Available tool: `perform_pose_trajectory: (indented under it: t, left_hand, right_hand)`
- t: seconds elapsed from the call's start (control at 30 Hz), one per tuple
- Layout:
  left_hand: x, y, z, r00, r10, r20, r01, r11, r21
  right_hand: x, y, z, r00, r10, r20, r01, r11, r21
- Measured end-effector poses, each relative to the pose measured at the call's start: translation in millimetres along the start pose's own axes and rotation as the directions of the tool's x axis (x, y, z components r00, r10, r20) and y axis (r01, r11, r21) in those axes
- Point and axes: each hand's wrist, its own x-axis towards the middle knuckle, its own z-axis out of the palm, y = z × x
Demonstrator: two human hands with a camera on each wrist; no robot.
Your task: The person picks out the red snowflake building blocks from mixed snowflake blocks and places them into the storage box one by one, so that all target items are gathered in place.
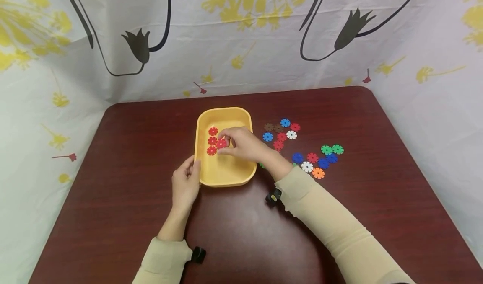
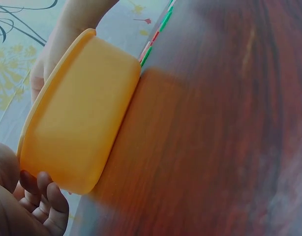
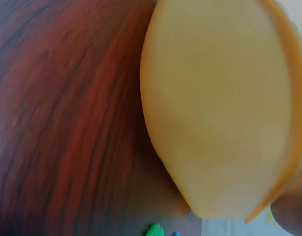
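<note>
Hands (image 2: 18, 204) at a yellow tray (image 2: 84, 115)

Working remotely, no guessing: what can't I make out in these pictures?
Head: part of the floor of the yellow tray, hidden by the right hand.
Head: a green disc right of the tray, partly covered by the right arm.
Both wrist views: the red discs inside, hidden by the tray's wall.
Right wrist: a green piece, cut off by the bottom edge.

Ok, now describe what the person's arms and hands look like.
The left hand and right hand wear no gloves. The left sleeve and right sleeve are plain beige. A small black device sits at each cuff: left device, right device, the latter bearing a yellowish mark.
</note>
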Motion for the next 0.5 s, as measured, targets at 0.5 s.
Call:
perform_pose_trajectory:
  t: [0.5]
  left_hand:
    - [-1.0,-3.6,-0.2,1.0,0.001,0.021,0.0,1.0,-0.026]
  right_hand:
    - [13.1,-8.4,18.0,0.998,-0.028,0.065,0.03,0.999,-0.029]
